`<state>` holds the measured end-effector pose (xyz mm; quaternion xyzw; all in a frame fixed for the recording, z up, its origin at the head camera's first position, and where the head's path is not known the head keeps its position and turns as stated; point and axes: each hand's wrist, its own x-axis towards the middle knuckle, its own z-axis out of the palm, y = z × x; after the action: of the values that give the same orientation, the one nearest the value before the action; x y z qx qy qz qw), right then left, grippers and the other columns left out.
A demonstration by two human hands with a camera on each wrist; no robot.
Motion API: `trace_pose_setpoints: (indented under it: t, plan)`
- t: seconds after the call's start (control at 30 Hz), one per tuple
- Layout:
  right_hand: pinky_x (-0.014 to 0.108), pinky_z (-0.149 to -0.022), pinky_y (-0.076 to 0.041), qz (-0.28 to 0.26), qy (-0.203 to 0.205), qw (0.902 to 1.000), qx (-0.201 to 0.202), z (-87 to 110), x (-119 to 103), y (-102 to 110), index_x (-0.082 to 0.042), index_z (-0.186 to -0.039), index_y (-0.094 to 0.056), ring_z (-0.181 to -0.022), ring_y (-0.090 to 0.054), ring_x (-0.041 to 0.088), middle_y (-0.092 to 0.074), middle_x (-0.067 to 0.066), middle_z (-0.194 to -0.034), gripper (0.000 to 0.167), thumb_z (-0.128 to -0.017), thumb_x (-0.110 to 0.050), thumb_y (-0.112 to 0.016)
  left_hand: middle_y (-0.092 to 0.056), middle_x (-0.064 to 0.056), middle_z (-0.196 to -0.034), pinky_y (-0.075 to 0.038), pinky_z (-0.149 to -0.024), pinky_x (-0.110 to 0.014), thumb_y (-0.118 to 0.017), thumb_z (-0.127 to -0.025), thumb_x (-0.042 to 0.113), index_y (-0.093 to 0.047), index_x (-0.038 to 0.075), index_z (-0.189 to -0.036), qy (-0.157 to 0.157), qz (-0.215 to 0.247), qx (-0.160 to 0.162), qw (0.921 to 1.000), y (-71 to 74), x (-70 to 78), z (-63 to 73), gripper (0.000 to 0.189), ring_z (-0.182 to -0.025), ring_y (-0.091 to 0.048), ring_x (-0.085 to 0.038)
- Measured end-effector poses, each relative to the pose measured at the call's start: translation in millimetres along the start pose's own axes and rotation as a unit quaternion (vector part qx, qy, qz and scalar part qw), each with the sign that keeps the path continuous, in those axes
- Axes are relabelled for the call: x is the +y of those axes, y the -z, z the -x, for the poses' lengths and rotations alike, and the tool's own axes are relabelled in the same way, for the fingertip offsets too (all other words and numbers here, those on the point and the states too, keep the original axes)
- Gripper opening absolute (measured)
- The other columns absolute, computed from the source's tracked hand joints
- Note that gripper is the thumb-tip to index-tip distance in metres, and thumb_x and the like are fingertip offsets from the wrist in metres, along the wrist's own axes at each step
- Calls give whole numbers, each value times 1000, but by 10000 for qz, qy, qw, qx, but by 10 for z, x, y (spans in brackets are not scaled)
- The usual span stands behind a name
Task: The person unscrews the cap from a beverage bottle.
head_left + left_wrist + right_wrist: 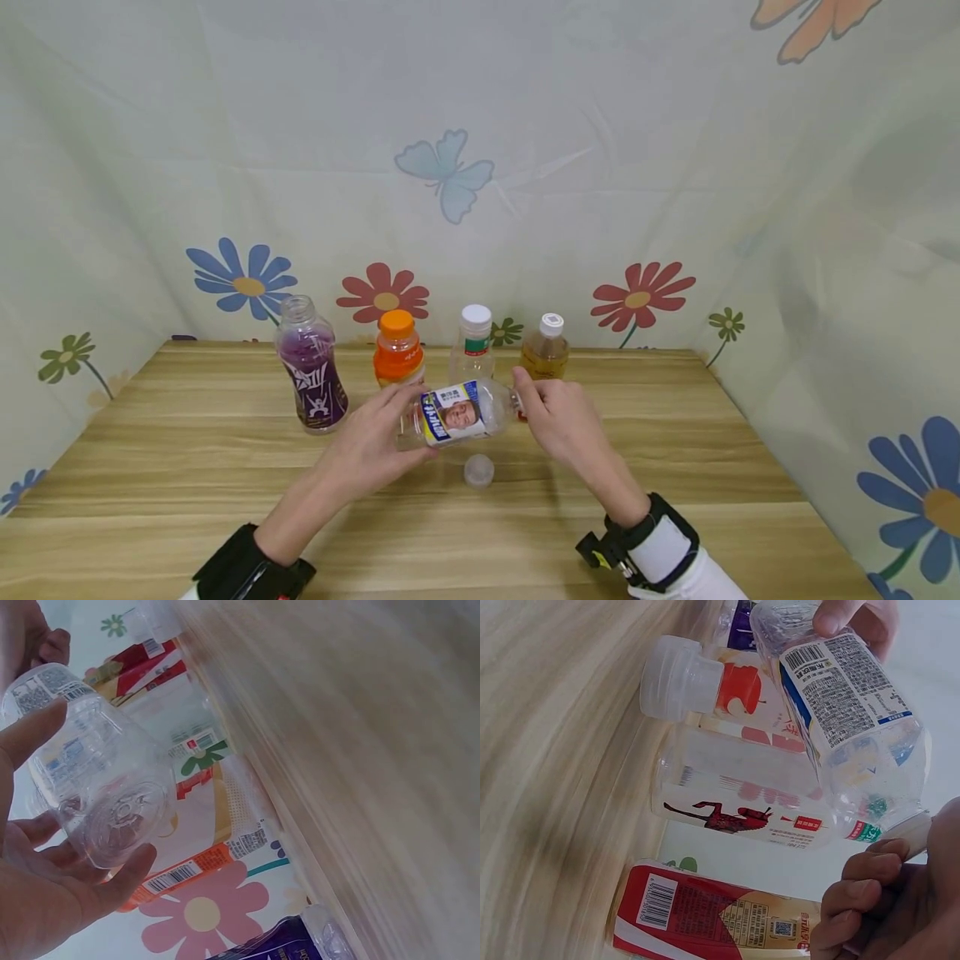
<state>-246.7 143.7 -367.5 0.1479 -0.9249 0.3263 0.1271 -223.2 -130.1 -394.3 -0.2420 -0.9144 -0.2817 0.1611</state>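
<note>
Both hands hold a clear plastic bottle (491,408) with a blue, white and yellow label, tipped nearly sideways above the table. My left hand (375,429) grips it at the base, thumb on one side and fingers on the other; in the left wrist view the moulded bottom (124,817) shows and the inside looks empty. At the neck end, my right hand (558,417) pinches a whitish part (911,834) between thumb and curled fingers, which hide most of it. A loose translucent cap (478,471) lies on the table just below the bottle.
Behind the hands stand an uncapped bottle of purple drink (313,375), an orange-capped bottle (399,350), a clear white-capped bottle (475,337) and a bottle of amber drink (545,350). A flowered curtain (525,250) encloses the wooden table (675,467).
</note>
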Motion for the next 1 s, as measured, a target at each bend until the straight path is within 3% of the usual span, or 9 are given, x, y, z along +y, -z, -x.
trace_pose_setpoints:
  t: [0.2, 0.43, 0.67, 1.0]
  plan:
    - [27, -45, -29, -280, 275, 9992, 9, -6, 16, -11, -16, -58, -48, -45, -38, 10, -39, -7, -51, 58, -112, -37, -40, -57, -16, -145, -50, -102, -53, -96, -72, 24, -59, 4, -140, -48, 160, -107, 9998, -7, -7, 0, 80, -127, -58, -35]
    - [28, -47, -37, -492, 359, 9978, 263, 0, 25, -22, -11, -63, -62, -52, -48, 13, -46, -6, -54, 53, -109, -32, -46, -65, -9, -135, -51, -101, -50, -95, -74, 23, -61, 7, -139, 0, 581, -379, 9976, -10, -27, -7, 76, -126, -59, -29]
    - [26, -45, -38, -607, 589, 9953, 462, 9, 27, -60, -11, -59, -59, -51, -48, 11, -46, -8, -52, 53, -108, -27, -48, -68, -6, -128, -54, -98, -46, -95, -74, 21, -60, 8, -139, -63, 723, -495, 9961, 13, -35, -3, 75, -118, -63, -24]
    - [25, -45, -42, -1034, 1023, 9878, 563, 9, 67, -74, -15, -54, -50, -52, -51, 9, -44, -11, -51, 51, -105, -21, -50, -68, -4, -127, -54, -99, -46, -94, -75, 22, -61, 11, -136, -202, 734, -539, 9956, 31, -49, -15, 71, -119, -62, -23]
